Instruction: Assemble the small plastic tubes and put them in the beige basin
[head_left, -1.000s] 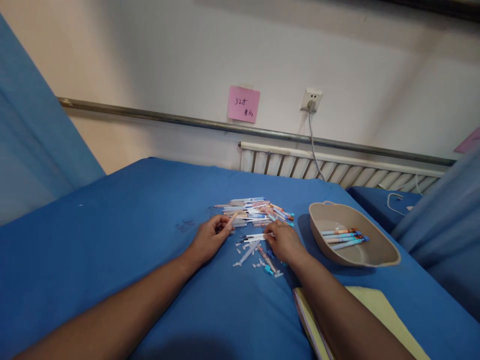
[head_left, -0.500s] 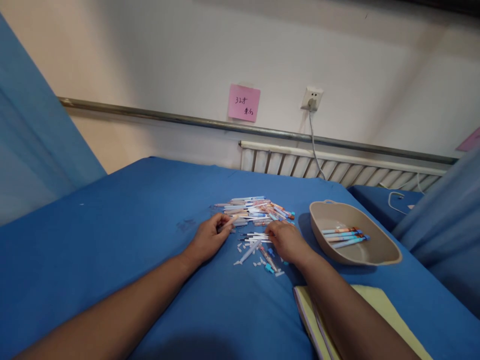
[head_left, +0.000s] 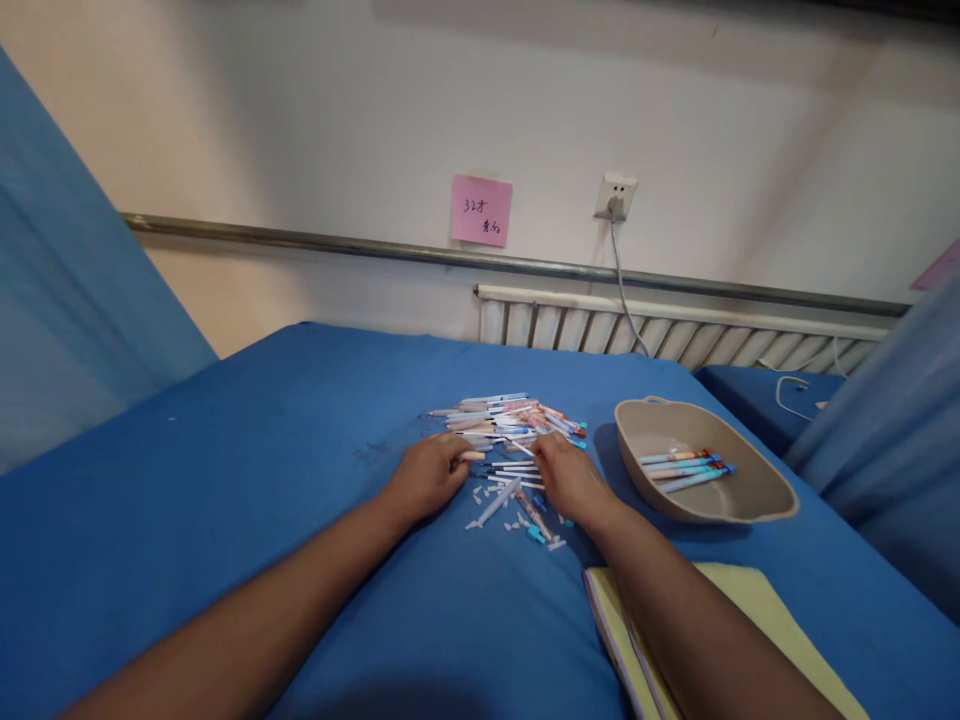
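Observation:
My left hand (head_left: 429,474) is closed around a pale peach pen barrel (head_left: 472,456), whose end sticks out to the right past the fingers. Between the fingertips of my right hand (head_left: 568,474) is a thin white pen refill (head_left: 520,447), pointing up and left toward the barrel but apart from it. More white refills (head_left: 516,476) with dark tips lie on the blue cloth between the hands. Behind them is a heap of pen parts (head_left: 495,415). Nearer me are a lilac pen barrel (head_left: 495,505), small white tips and blue pieces (head_left: 535,534).
At the right stands a beige basin (head_left: 757,490) holding several capped pens (head_left: 686,467). A yellow cloth-like item (head_left: 739,610) lies under my right forearm. Blue sheeting (head_left: 315,420) covers the table, with a wall and radiator (head_left: 570,325) behind and curtains at both sides.
My right hand has lifted a white refill from the row and raised it toward the left. My left hand has turned the peach barrel from slanted to nearly level.

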